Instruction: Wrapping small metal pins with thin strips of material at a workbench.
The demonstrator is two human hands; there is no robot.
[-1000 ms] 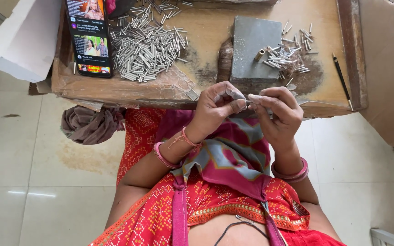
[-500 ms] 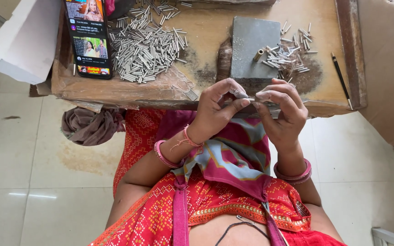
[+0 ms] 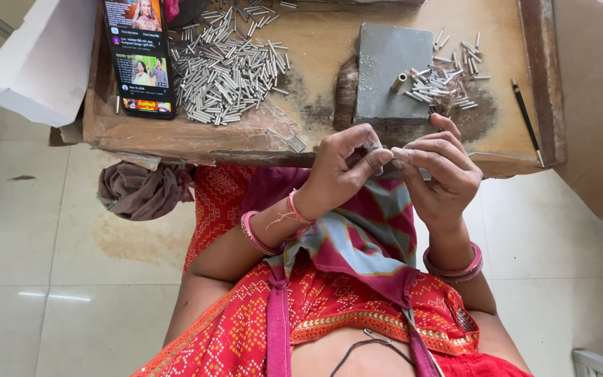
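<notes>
At ten o'clock we see a phone [image 3: 138,57] beside a big heap of metal tubes [image 3: 230,64] on the worktop [image 3: 315,49]. At centre, our left hand [image 3: 340,167] and right hand [image 3: 437,171] meet, fingers pinched narrowly on a small tube [image 3: 400,151]. At one o'clock lie a grey block [image 3: 385,66] and a smaller pile [image 3: 447,84].

The person wears a red patterned dress with gold border, a maroon and grey scarf [image 3: 357,237], pink bangles [image 3: 455,269] on both wrists, and a thread bracelet.
</notes>
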